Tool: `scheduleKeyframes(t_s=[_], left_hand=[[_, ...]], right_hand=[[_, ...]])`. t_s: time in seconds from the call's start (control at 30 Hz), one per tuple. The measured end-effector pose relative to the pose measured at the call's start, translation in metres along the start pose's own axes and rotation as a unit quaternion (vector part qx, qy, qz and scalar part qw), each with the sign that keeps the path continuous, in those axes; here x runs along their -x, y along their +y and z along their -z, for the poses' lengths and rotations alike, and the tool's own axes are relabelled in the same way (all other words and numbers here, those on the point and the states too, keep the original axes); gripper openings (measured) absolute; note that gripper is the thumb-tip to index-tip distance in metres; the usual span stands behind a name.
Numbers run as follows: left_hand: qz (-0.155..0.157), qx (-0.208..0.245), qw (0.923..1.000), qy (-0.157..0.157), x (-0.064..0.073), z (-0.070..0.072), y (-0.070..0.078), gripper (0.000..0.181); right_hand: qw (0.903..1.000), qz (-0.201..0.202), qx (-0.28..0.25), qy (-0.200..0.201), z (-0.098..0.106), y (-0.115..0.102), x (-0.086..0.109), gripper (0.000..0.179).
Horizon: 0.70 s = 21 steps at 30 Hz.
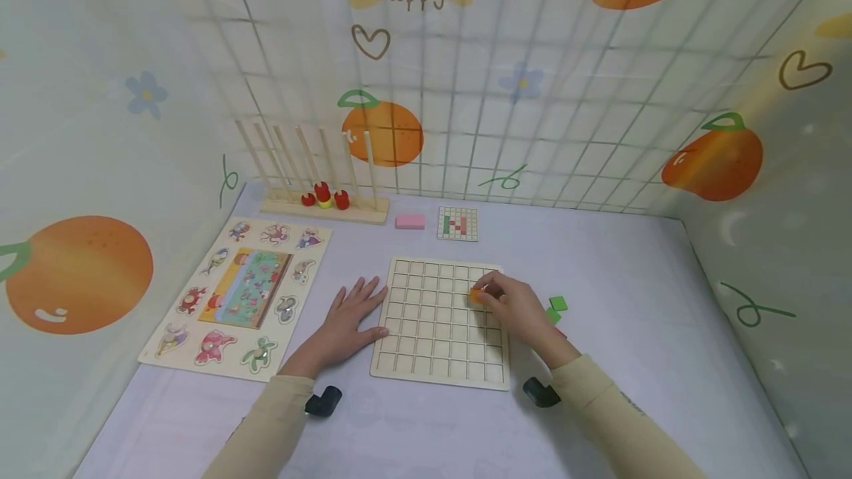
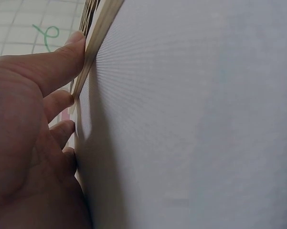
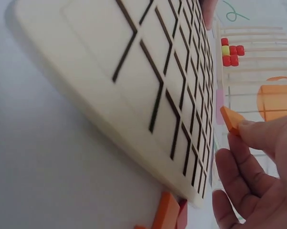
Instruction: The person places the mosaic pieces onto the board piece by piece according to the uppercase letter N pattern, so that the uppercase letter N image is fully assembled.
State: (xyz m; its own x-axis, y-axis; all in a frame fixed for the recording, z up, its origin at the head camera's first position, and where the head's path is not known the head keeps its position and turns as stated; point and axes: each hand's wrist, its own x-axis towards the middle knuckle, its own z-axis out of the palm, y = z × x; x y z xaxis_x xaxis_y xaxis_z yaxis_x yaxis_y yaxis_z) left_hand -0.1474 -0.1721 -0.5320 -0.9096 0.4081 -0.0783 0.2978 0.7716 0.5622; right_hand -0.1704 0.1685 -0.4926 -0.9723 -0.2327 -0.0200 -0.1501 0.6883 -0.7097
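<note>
A wooden grid board (image 1: 439, 324) lies flat on the table, its squares bare where they show. My right hand (image 1: 515, 309) pinches an orange square tile (image 3: 231, 119) between thumb and index finger, over the upper right part of the board. Spread flat at the board's left edge, my left hand (image 1: 346, 324) has its thumb touching the board's edge, as the left wrist view also shows. Green tiles (image 1: 558, 304) lie just right of the board, partly hidden by the right hand. Orange tiles (image 3: 165, 212) and a red tile (image 3: 182, 215) show beside the board's edge in the right wrist view.
Behind the board lie a small patterned card (image 1: 458, 224) and a pink block (image 1: 410, 222). A wooden peg rack (image 1: 326, 209) with red and yellow beads stands at the back left. An animal puzzle board (image 1: 239, 346) lies left. Printed cloth walls (image 1: 426, 58) enclose the table.
</note>
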Motion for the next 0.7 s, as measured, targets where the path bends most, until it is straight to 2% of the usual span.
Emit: scheduleKeyframes(t_s=[0.3,0.4,0.7], left_hand=[[-0.001,-0.003,1.0,0.002,0.0,0.002,0.003,0.079],[-0.002,0.001,1.0,0.003,0.0,0.002,0.003,0.079],[0.001,0.006,1.0,-0.001,0.001,0.002,0.003,0.079]], right_hand=[[0.9998,-0.007,-0.014,-0.01,-0.014,-0.005,-0.003,0.011],[0.9999,0.001,-0.004,-0.011,-0.019,-0.006,-0.005,0.011],[0.9995,-0.02,0.021,-0.012,-0.027,-0.008,-0.009,0.012]])
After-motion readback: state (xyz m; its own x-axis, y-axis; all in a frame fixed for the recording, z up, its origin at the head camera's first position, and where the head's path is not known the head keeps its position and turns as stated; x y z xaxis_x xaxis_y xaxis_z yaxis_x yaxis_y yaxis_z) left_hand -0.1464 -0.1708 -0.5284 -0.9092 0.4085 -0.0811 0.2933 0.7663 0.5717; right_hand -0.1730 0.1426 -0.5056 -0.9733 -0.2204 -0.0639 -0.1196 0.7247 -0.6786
